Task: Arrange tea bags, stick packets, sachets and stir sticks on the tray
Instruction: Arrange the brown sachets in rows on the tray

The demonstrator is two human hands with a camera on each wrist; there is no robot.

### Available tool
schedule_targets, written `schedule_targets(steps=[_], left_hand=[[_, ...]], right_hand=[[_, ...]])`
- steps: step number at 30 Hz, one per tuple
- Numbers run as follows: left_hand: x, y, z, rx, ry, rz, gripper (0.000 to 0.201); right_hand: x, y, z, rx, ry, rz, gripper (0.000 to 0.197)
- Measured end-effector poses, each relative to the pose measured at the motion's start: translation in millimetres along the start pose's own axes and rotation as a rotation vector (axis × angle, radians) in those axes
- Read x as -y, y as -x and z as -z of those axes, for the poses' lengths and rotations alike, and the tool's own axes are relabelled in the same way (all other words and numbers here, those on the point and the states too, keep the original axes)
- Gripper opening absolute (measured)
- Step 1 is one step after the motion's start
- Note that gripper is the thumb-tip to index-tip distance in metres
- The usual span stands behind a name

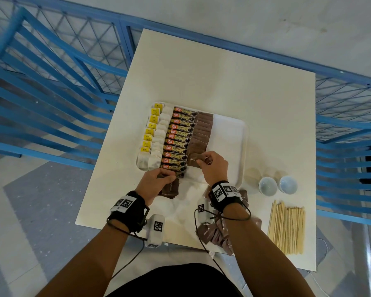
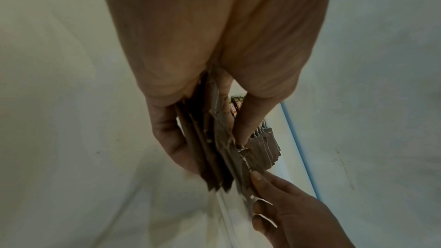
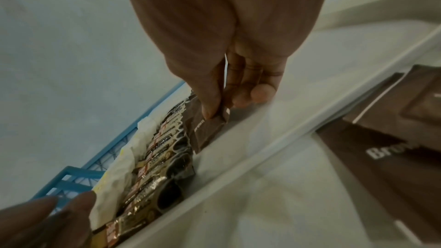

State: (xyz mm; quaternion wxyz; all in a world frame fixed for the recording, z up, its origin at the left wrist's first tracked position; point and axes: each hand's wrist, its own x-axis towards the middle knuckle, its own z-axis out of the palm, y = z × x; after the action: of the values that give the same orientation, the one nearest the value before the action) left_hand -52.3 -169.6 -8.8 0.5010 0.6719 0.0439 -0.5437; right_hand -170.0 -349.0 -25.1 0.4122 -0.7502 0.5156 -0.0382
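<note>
A: What is the right hand [image 1: 214,166] doing?

B: Its thumb and fingers are pinching one brown sachet [image 1: 196,159] and holding it over the near end of the sachet row [image 1: 201,133] on the white tray [image 1: 240,146]. The right wrist view is showing the thumb lying on the sachet's upper corner, with the sachet tilted.

A: And the left hand [image 1: 156,183]?

B: It is gripping a stack of brown sachets [image 1: 170,188] edge-on, fingers on one side and thumb on the other, at the tray's near edge. In the left wrist view the stack is fanning out a little.

A: How is the tray looking?

B: Tea bags [image 1: 156,146] with yellow tags are sitting along the left side, the stick packets [image 1: 178,138] are lying in a column beside them, and the brown row is running just right of that. The right part of the tray is showing bare.

A: Anything off the tray?

B: The stir sticks [image 1: 287,228] are lying in a bundle on the table [image 1: 223,71] at the right, near two small cups [image 1: 277,185]. More loose brown sachets [image 1: 214,234] are lying under the right wrist.
</note>
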Motion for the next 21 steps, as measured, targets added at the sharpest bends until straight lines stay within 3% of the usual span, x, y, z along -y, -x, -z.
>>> schedule_targets(steps=[17,21], left_hand=[[-8.0,0.1,0.6,0.029,0.013,0.041,0.015],[-7.7,0.6,-0.1,0.030,0.004,0.048,0.017]], right_hand=[[-3.8,2.4,-7.3,-0.102,-0.079,-0.069,0.031],[-7.9,4.7,-8.2,-0.093,-0.061,-0.074,0.045]])
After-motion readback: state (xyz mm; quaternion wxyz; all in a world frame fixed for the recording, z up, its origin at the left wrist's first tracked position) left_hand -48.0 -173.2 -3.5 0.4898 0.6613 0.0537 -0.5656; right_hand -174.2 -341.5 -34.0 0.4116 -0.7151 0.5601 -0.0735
